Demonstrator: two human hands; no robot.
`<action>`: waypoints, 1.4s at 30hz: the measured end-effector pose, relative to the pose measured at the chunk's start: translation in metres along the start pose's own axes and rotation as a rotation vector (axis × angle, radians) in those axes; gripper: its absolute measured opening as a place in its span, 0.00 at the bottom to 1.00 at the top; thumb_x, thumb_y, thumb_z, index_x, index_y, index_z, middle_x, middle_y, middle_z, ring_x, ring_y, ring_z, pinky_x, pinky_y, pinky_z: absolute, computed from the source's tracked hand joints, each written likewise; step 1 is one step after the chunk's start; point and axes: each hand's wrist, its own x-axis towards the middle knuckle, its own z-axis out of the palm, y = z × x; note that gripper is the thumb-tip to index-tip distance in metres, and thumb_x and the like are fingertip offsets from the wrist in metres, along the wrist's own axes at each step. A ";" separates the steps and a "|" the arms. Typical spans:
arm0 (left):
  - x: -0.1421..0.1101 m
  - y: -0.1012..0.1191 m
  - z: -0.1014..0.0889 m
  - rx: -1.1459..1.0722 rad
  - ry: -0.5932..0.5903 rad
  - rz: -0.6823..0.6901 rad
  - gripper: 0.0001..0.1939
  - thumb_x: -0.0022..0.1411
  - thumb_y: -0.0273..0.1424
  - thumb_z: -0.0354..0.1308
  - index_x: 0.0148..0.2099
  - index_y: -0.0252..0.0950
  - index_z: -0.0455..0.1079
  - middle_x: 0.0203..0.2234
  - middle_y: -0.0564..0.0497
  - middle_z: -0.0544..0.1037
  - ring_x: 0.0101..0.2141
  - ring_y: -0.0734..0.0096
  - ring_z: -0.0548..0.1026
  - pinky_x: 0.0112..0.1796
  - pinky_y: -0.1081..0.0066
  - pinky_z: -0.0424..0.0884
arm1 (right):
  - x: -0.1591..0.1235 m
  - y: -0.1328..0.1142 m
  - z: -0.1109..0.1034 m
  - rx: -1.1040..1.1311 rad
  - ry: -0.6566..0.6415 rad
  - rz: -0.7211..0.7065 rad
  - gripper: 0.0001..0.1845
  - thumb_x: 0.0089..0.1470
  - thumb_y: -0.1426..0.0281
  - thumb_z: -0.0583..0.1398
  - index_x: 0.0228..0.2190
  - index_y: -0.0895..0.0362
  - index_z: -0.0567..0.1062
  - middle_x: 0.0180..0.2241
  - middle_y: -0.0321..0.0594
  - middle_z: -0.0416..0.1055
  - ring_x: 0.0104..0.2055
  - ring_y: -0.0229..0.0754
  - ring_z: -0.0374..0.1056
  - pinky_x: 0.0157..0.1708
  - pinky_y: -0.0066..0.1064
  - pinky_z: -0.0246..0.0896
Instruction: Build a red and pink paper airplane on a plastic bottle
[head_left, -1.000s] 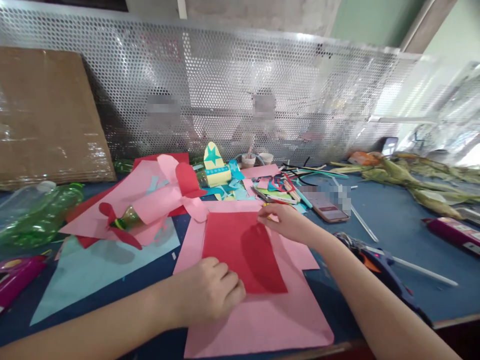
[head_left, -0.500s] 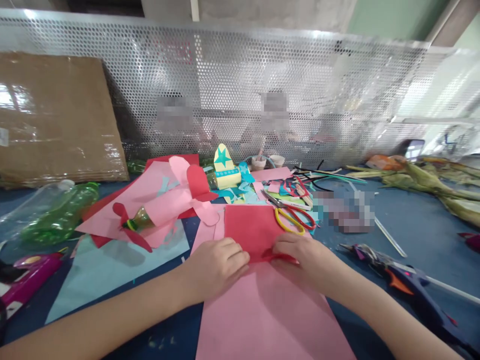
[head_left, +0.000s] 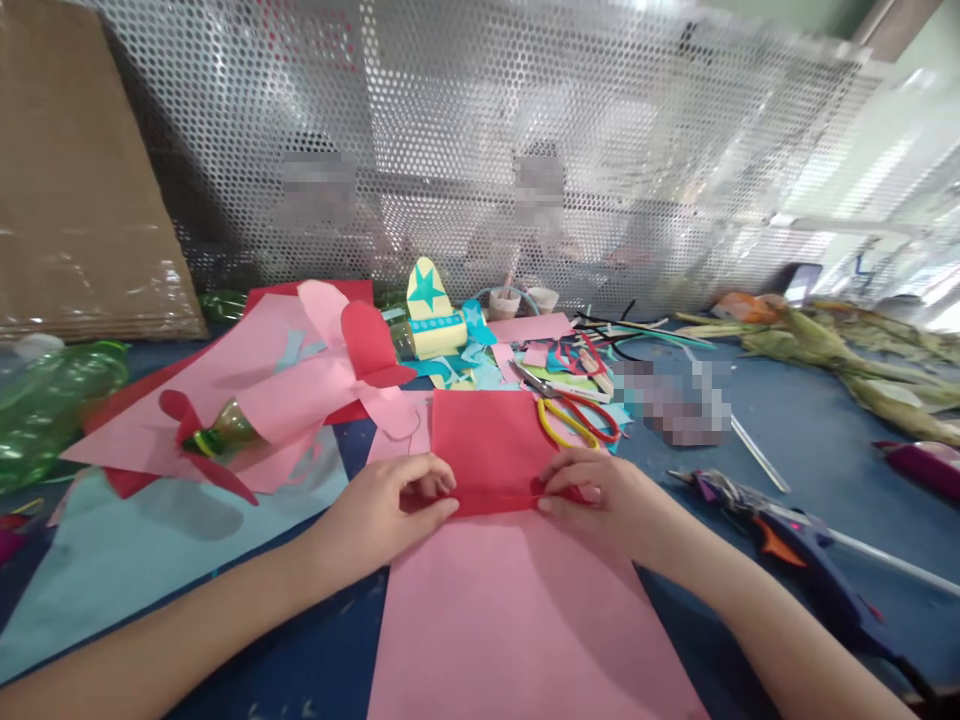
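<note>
A sheet of red paper (head_left: 486,435) lies on a long pink sheet (head_left: 517,620), its near edge folded up in a narrow strip. My left hand (head_left: 401,505) pinches the left end of that fold between thumb and fingers. At the right end of the same fold, my right hand (head_left: 592,495) grips the paper with thumb and fingertips. Just beyond the right hand rest scissors (head_left: 574,415) with red and yellow handles, blades pointing away to the left.
A plane-like pink paper and bottle model (head_left: 300,405) lies at left on paper sheets, near a green bottle (head_left: 67,405). A glue gun (head_left: 795,540) is at right. Paper scraps (head_left: 480,365) and a yellow model (head_left: 435,330) sit behind. A perforated metal panel (head_left: 465,150) stands at the back.
My left hand has shifted from lying over the red sheet's left side to pinching its near edge. The fold now spans the edge. The camera view has tilted down and turned slightly right.
</note>
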 end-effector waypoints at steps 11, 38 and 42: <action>-0.004 0.002 0.005 0.069 0.054 0.069 0.04 0.56 0.31 0.56 0.36 0.39 0.68 0.23 0.57 0.72 0.25 0.73 0.72 0.30 0.72 0.70 | -0.002 0.002 -0.003 -0.128 -0.031 0.272 0.16 0.53 0.59 0.55 0.25 0.56 0.77 0.25 0.39 0.73 0.27 0.41 0.66 0.26 0.30 0.55; -0.015 -0.009 0.016 0.211 0.089 0.451 0.16 0.69 0.33 0.43 0.46 0.43 0.73 0.39 0.48 0.68 0.33 0.73 0.71 0.31 0.73 0.69 | -0.001 0.002 0.008 -0.162 0.040 0.271 0.08 0.49 0.63 0.58 0.26 0.55 0.71 0.28 0.39 0.73 0.31 0.43 0.68 0.31 0.30 0.59; -0.013 -0.009 0.016 0.223 0.098 0.520 0.17 0.70 0.32 0.42 0.50 0.44 0.72 0.41 0.47 0.72 0.39 0.70 0.72 0.37 0.70 0.71 | 0.000 0.001 0.006 -0.148 0.017 0.284 0.07 0.50 0.64 0.58 0.28 0.55 0.72 0.30 0.39 0.74 0.33 0.43 0.69 0.33 0.31 0.59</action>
